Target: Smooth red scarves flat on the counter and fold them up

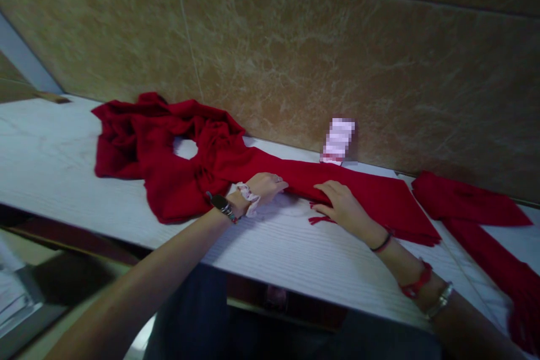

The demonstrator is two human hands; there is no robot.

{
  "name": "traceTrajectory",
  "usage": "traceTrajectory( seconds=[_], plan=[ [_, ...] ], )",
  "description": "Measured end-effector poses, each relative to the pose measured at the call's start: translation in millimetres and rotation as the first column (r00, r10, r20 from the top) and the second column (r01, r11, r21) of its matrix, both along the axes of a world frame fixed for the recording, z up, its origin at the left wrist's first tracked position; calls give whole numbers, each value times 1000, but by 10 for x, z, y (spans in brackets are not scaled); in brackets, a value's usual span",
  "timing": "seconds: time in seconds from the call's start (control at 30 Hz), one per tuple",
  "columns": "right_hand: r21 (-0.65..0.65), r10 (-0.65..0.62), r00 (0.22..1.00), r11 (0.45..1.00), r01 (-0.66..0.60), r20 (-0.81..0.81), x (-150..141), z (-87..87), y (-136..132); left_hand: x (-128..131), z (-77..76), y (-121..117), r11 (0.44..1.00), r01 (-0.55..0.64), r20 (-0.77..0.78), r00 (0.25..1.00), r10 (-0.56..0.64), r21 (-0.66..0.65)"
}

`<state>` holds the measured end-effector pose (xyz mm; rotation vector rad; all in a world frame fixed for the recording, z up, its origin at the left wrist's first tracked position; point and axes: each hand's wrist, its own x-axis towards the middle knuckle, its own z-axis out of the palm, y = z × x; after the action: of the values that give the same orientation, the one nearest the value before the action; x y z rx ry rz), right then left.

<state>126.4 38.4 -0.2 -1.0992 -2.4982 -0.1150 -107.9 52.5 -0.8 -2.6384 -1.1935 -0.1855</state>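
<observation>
A long red scarf (371,191) lies across the white tabletop, its near part folded into a strip and a few fringe strands showing by my right thumb. Fingers closed, my left hand (265,187) grips the scarf's near edge; the fingertips are partly hidden. My right hand (342,205) rests on the strip with its fingers stretched out and the thumb apart. To the left, the cloth runs into a loose, bunched red heap (169,174), with a gap where the white top shows through.
A phone (338,139) with a lit, blurred screen leans against the brown marbled wall (270,56). Another red scarf (472,202) lies folded at the right end. The white table (261,247) has its front edge close to my body. Dark openings show below it.
</observation>
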Motion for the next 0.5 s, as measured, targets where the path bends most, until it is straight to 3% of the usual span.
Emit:
traceTrajectory(
  seconds=[0.1,0.2,0.33,0.5],
  plan=[
    [36,-59,995,998,56,78,-299,4,3,-5,18,-13,1000,-25,-102,994,24,-11],
    [32,-125,981,992,121,146,-504,3,61,-22,9,4,999,-40,-77,996,39,-22],
    [17,-131,979,991,130,156,-512,-24,115,-51,1,19,999,-36,20,999,37,-31],
    [65,-130,973,991,120,192,-450,-36,103,-83,37,1,998,-40,33,999,41,-50]
  ],
)
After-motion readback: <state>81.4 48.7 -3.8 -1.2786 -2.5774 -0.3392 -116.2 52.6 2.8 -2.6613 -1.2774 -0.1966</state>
